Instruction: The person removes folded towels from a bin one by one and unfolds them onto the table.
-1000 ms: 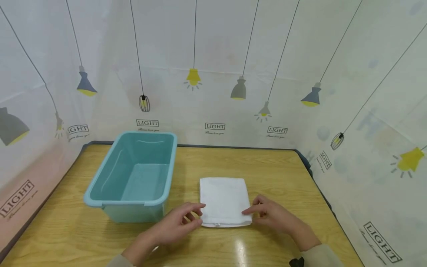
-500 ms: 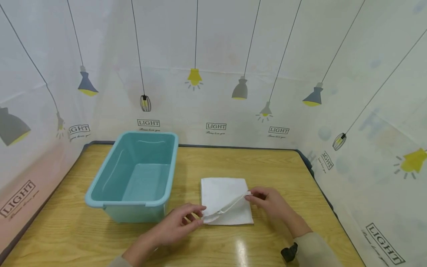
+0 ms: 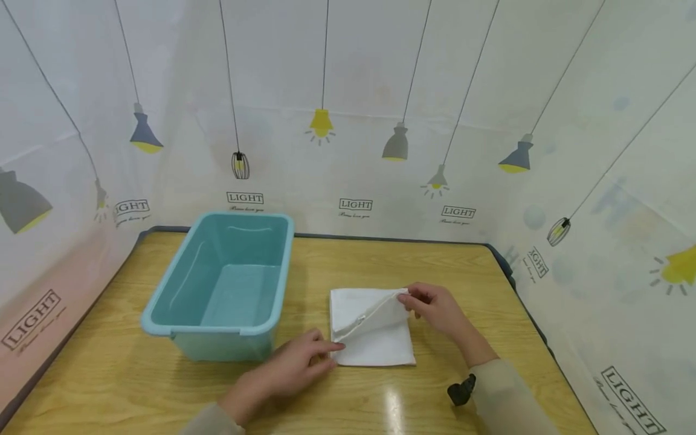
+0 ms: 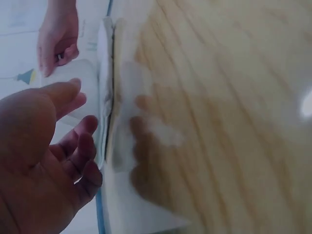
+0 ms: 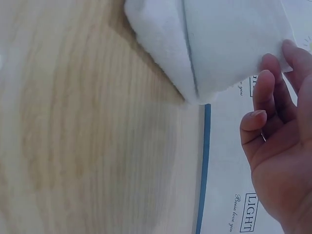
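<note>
A folded white towel (image 3: 375,350) lies on the table, its upper layer raised slantwise from the front right. My right hand (image 3: 435,305) pinches the corner of that raised layer between thumb and fingers, near the towel's back right. The right wrist view shows the lifted cloth (image 5: 229,44) stretching away from my right hand (image 5: 287,107). At the front left corner, my left hand (image 3: 296,365) has its index fingertip on the towel's edge, the other fingers loosely bent. In the left wrist view, the fingers of my left hand (image 4: 44,151) are spread apart beside the towel's edge (image 4: 105,68).
A blue-green plastic basin (image 3: 217,331) stands on the table, left of the towel. The wood-patterned table (image 3: 446,266) has a dark edge, with a white lamp-printed sheet (image 3: 283,72) behind and on both sides. A small black device (image 3: 461,390) sits at the right wrist.
My right hand has taken the towel's front right corner and moved it up and back, peeling the layer off the one below. My left hand has shifted slightly right, fingertip now on the towel.
</note>
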A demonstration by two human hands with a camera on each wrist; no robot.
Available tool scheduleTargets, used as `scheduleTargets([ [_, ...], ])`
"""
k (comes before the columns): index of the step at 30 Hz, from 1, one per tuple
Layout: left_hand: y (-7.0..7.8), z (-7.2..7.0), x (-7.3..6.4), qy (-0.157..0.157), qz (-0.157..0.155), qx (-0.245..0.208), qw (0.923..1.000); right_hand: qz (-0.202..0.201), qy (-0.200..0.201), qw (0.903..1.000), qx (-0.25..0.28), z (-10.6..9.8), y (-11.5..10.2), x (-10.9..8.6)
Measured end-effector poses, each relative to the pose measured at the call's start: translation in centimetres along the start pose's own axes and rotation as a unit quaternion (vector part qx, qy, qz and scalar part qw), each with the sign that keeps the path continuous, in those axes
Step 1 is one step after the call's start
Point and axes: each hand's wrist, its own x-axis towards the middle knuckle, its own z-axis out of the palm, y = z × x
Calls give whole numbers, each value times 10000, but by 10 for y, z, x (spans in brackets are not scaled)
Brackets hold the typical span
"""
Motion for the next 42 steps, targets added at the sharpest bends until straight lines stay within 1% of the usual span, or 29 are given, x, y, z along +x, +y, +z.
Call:
scheduleTargets([
  [3, -1, 2, 7, 85, -268, 114, 9995, 6, 101, 9999, 11, 0, 0, 4],
  [6, -2, 4, 13, 161, -347, 225, 9990, -20, 167, 9999, 32, 0, -1, 7],
  [11, -3, 7, 20, 261, -196, 407, 9986, 49, 222, 9997, 120, 0, -3, 13],
  [13, -9, 9, 22, 342, -63, 557, 9978, 101, 223, 9996, 150, 0, -4, 16],
  [15, -14, 11, 24, 372, 5, 629, 9973, 154, 269, 9994, 155, 0, -4, 20],
  [17, -24, 14, 26, 388, 121, 755, 9963, 142, 301, 9993, 165, 0, -5, 23],
  [20, -36, 20, 28, 302, 195, 904, 9953, 63, 378, 9990, 219, 0, -7, 28],
  [22, -41, 22, 28, 187, 193, 970, 9949, -1, 420, 9988, 263, 0, -9, 31],
  [23, -39, 21, 26, 144, 190, 949, 9952, -46, 438, 9986, 286, 0, -10, 33],
  [25, -30, 17, 21, -4, 73, 793, 9968, -34, 492, 9982, 350, -1, -12, 37],
  [27, -14, 10, 14, -124, -92, 567, 9983, 7, 518, 9979, 383, -1, -14, 41],
  [29, -1, 4, 8, -142, -170, 457, 9987, 53, 554, 9975, 433, -1, -17, 45],
  [31, 5, 3, 5, -158, -251, 451, 9985, 133, 592, 9971, 456, 0, -19, 50],
  [33, 9, 2, 3, -112, -252, 499, 9984, 163, 641, 9965, 504, 1, -19, 54],
  [36, 9, 3, 3, -42, -198, 517, 9985, 192, 711, 9947, 712, 3, -18, 61],
  [39, 8, 5, 3, -15, -181, 515, 9985, 137, 750, 9914, 1067, 6, -17, 66],
  [42, 7, 5, 3, -6, -190, 515, 9985, 131, 775, 9854, 1512, 8, -17, 70],
])
